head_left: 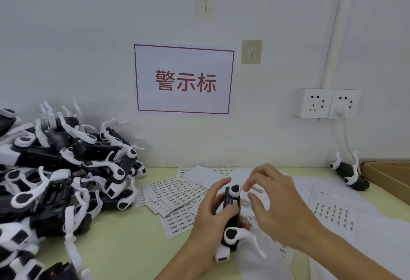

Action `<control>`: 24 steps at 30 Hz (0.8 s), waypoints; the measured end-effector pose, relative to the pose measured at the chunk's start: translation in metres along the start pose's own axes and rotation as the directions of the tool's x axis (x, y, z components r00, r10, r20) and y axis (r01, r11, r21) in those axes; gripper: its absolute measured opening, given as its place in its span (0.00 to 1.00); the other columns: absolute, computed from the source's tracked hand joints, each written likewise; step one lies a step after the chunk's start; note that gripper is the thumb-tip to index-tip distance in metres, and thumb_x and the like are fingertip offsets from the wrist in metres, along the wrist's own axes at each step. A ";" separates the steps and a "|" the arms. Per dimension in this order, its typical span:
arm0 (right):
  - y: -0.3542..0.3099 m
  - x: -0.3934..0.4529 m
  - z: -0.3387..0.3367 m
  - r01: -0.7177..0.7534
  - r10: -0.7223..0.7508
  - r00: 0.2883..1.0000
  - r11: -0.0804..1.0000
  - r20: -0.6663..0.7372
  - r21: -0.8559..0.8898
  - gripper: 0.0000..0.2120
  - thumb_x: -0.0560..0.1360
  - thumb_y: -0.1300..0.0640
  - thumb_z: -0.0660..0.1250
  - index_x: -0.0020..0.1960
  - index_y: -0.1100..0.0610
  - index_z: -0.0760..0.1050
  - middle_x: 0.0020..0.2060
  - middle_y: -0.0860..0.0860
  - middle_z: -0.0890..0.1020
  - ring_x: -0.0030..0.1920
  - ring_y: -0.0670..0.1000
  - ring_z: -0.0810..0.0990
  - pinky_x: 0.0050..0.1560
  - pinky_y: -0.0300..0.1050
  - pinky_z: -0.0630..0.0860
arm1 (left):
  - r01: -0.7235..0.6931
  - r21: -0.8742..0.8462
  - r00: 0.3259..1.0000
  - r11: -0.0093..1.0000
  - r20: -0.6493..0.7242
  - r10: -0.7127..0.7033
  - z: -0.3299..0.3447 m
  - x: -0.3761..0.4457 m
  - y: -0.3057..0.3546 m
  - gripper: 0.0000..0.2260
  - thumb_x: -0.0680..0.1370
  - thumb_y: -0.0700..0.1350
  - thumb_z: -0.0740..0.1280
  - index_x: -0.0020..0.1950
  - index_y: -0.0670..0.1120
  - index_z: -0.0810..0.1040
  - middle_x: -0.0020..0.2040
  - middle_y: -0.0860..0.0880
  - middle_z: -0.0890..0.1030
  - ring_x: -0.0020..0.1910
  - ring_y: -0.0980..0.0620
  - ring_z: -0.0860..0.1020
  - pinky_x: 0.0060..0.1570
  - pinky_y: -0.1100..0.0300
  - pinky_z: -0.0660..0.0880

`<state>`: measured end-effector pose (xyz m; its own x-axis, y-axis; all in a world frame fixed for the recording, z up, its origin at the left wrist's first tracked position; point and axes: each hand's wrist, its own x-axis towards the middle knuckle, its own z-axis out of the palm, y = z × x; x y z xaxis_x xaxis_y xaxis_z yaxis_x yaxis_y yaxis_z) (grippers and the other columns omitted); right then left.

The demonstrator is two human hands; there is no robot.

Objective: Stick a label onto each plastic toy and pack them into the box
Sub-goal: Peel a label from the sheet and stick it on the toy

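My left hand [210,213] grips a black-and-white plastic toy [231,217] upright above the table, its white legs pointing right and down. A small label shows on the toy's upper side. My right hand [273,204] hovers just right of the toy with fingers spread and loosely bent; motion blur hides whether it pinches a label. Label sheets [177,193] lie fanned on the table behind the toy. A large pile of the same toys [66,168] fills the left side. The cardboard box [388,177] shows at the right edge.
One more toy [350,175] lies by the wall next to the box. White backing sheets with a few barcodes [332,213] cover the right of the table. A wall socket with a plugged cable [326,104] and a red-framed sign [184,80] hang behind.
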<state>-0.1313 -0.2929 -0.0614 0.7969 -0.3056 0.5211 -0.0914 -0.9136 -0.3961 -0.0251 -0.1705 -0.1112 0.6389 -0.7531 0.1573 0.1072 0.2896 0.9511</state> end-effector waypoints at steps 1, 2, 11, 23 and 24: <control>0.002 -0.006 0.000 0.043 -0.043 0.999 0.999 0.021 -0.013 0.13 0.75 0.54 0.61 0.53 0.36 0.71 0.58 0.33 0.67 0.61 0.44 0.67 0.55 0.36 0.68 | 0.008 -0.038 1.000 0.999 -0.010 -0.008 0.000 0.001 -0.001 0.24 0.68 0.41 0.69 0.61 0.59 0.80 0.57 0.48 0.83 0.47 0.43 0.84 0.49 0.47 0.81; 0.004 -0.011 0.000 0.081 -0.080 0.995 0.997 0.052 -0.018 0.19 0.74 0.54 0.59 0.57 0.31 0.69 0.61 0.31 0.64 0.63 0.42 0.63 0.55 0.35 0.67 | 0.014 -0.070 1.000 0.997 -0.016 -0.015 -0.001 0.002 -0.001 0.23 0.68 0.40 0.69 0.60 0.57 0.81 0.57 0.46 0.83 0.45 0.41 0.83 0.49 0.46 0.81; 0.013 -0.020 -0.002 0.261 -0.223 0.964 0.907 0.147 -0.331 0.31 0.66 0.59 0.59 0.67 0.39 0.74 0.71 0.51 0.69 0.70 0.52 0.67 0.61 0.50 0.69 | 0.012 -0.075 1.000 0.997 -0.014 -0.013 -0.002 0.002 -0.004 0.22 0.68 0.39 0.68 0.60 0.55 0.81 0.59 0.48 0.82 0.47 0.42 0.83 0.49 0.48 0.80; 0.021 -0.022 0.020 0.274 -0.282 0.959 0.944 -0.016 -0.181 0.40 0.59 0.69 0.59 0.68 0.46 0.74 0.69 0.51 0.69 0.70 0.48 0.64 0.61 0.42 0.65 | 0.055 -0.250 0.998 0.967 0.022 -0.052 -0.001 0.003 0.002 0.19 0.73 0.31 0.61 0.58 0.47 0.81 0.51 0.39 0.82 0.39 0.39 0.80 0.42 0.48 0.79; 0.022 -0.022 0.021 0.271 -0.274 0.962 0.945 0.009 -0.181 0.41 0.59 0.70 0.58 0.69 0.45 0.74 0.70 0.52 0.69 0.71 0.50 0.64 0.61 0.43 0.63 | 0.057 -0.251 0.998 0.966 0.020 -0.053 -0.002 0.003 0.002 0.20 0.75 0.29 0.58 0.58 0.46 0.81 0.51 0.39 0.82 0.39 0.39 0.80 0.41 0.48 0.79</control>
<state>-0.1379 -0.3010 -0.0978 0.7970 -0.0408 0.6026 0.0219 -0.9951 -0.0963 -0.0218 -0.1711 -0.1096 0.6168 -0.7791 0.1118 0.3310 0.3856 0.8612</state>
